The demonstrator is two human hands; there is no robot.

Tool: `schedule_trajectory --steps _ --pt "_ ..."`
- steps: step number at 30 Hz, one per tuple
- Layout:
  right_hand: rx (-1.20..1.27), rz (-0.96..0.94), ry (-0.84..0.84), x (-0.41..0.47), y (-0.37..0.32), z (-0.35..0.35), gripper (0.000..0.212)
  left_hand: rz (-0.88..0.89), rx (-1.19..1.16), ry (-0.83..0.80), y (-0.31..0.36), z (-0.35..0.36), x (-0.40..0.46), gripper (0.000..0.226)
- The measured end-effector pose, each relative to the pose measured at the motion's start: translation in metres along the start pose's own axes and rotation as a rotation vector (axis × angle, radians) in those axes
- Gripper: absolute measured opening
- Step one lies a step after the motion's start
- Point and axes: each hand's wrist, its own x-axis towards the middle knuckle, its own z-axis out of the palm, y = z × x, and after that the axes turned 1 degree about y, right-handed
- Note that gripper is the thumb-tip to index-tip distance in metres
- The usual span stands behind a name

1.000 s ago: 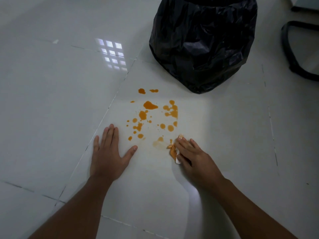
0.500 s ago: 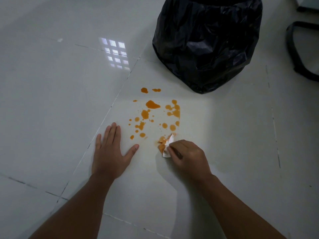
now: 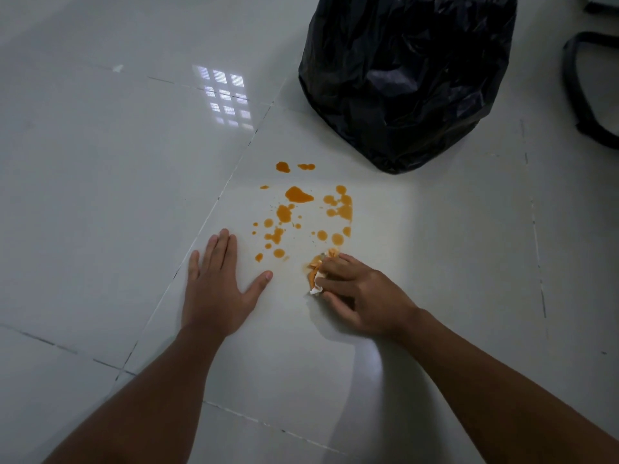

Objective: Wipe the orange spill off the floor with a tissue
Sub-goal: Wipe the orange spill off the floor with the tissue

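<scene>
Gripping the stained tissue [image 3: 316, 272] in our right hand [image 3: 360, 296], we see the orange spill [image 3: 301, 212] lying just beyond it, far-left, while our left hand [image 3: 217, 289] rests flat.

Both forearms were bare, with no sleeves; the left hand [image 3: 214, 289] and right hand [image 3: 363, 296] wore nothing.

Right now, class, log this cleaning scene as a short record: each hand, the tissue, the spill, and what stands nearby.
left hand: flat on the floor, fingers spread
right hand: grips the tissue, pressing it to the floor
tissue: crumpled, stained orange
spill: many orange drops beyond the tissue, unwiped
black bin bag: stands beyond the spill
</scene>
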Motion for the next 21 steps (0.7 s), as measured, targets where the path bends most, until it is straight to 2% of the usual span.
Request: schedule_trajectory --steps 2,5,9,13,17,21 --pt "-0.031 0.046 -0.119 -0.001 0.0 -0.001 0.033 0.001 0.001 0.002 0.0 0.0 0.0 0.1" --pt "-0.146 0.198 -0.285 -0.008 -0.009 0.002 0.054 -0.004 -0.002 0.011 0.001 0.0 0.001 0.1" --pt "-0.288 0.393 -0.292 -0.006 -0.047 0.024 0.075 -0.002 -0.007 0.012 0.001 0.001 0.001 0.1" --pt "-0.285 0.602 -0.225 0.009 -0.079 0.043 0.08 0.004 -0.004 0.021 0.0 0.0 0.0 0.1" --pt "-0.261 0.543 -0.157 0.014 -0.07 0.035 0.065 0.005 -0.009 0.009 0.0 0.0 0.0 0.1" --pt "-0.255 0.501 -0.278 0.003 -0.049 0.026 0.066 0.003 -0.006 0.005 -0.001 0.001 0.001 0.1"
